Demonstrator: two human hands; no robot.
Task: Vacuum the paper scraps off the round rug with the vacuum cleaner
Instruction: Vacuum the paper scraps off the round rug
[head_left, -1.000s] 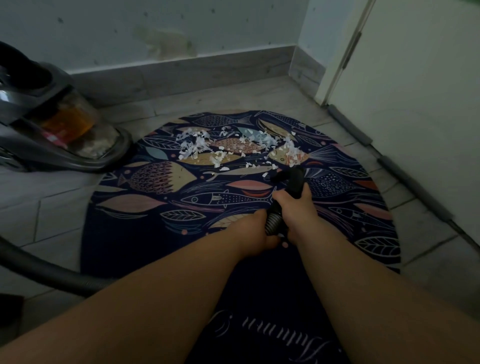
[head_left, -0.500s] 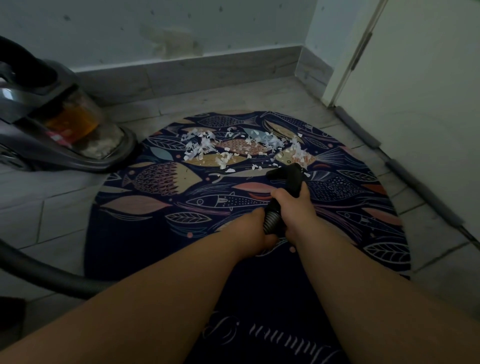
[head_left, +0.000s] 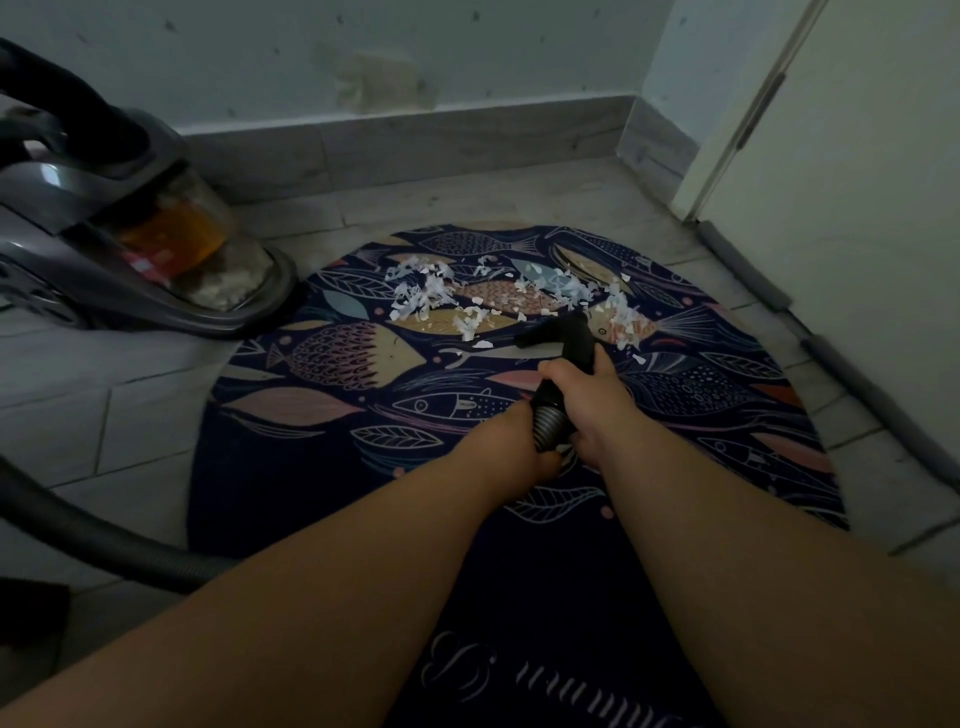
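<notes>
Both hands grasping: right hand (head_left: 589, 402) on the black curved plastic vacuum nozzle (head_left: 563, 335), left hand (head_left: 517, 444) just behind it on the ribbed grey hose (head_left: 546, 427); white torn paper scraps (head_left: 428, 293) lie just ahead and forward-left of both hands on the dark round fish-patterned rug (head_left: 291, 467).

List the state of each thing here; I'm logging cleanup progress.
round rug: lying flat on the tiled floor.
paper scraps: scattered on the rug's far part, not yet vacuumed.
nozzle: held low at the scraps' near edge.
left hand: grips the ribbed hose.
right hand: grips the nozzle's handle.
vacuum cleaner: on the floor left of the rug, debris in its clear bin.
</notes>
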